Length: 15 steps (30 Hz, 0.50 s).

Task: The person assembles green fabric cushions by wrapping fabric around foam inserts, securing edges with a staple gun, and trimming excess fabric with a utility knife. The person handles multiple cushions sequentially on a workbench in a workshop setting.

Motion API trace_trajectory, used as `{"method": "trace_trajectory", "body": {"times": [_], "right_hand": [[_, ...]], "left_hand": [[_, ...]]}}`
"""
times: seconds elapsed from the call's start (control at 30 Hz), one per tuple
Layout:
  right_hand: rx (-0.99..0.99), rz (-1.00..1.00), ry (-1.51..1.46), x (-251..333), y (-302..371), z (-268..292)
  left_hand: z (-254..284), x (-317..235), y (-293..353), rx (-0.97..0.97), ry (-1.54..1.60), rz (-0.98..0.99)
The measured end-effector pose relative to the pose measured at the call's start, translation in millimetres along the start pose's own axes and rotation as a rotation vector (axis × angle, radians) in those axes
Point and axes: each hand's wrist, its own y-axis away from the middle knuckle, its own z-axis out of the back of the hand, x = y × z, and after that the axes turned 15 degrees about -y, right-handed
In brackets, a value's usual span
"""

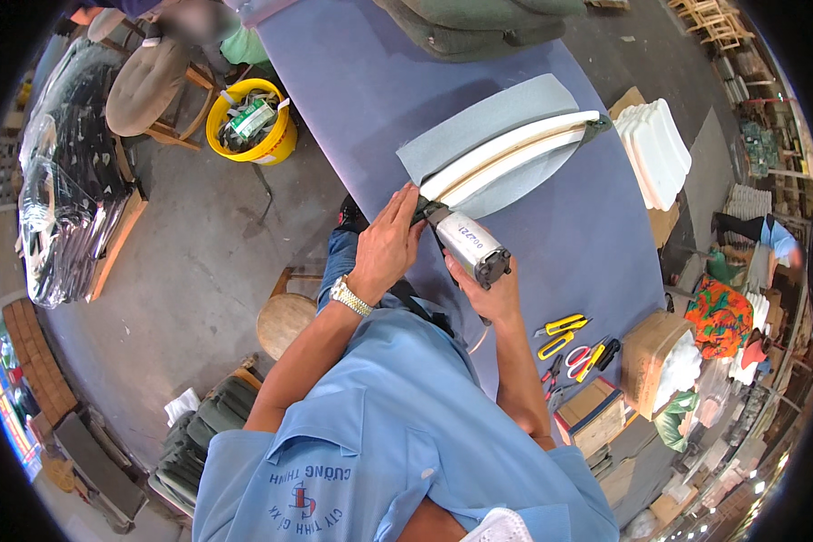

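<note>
- Left hand (384,244): at the left edge of the surface (578,262), back upward, fingers (399,204) straight and close together, thumb apart from them.
- Left forearm (312,361): slants in from outside that edge, nearly in line with its wrist.
- Right hand (492,291): above the surface, near the left hand but not touching it, curled in a grip.
- Right forearm (521,375): steep, leaning slightly leftward.

Dark digits (471,237) on silver tool (488,255), lettering (309,519) on blue shirt (379,379)
</note>
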Motion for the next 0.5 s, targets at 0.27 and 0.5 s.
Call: {"method": "trace_trajectory", "body": {"times": [0.27,0.5], "right_hand": [[0.019,0.251,0.081,16,-4,-1],[0.072,0.251,0.138,19,-12,-2]], "left_hand": [[-1,1,-1,0.008,-0.004,0.0],[4,1,-5,0.085,-0.001,0.026]]}}
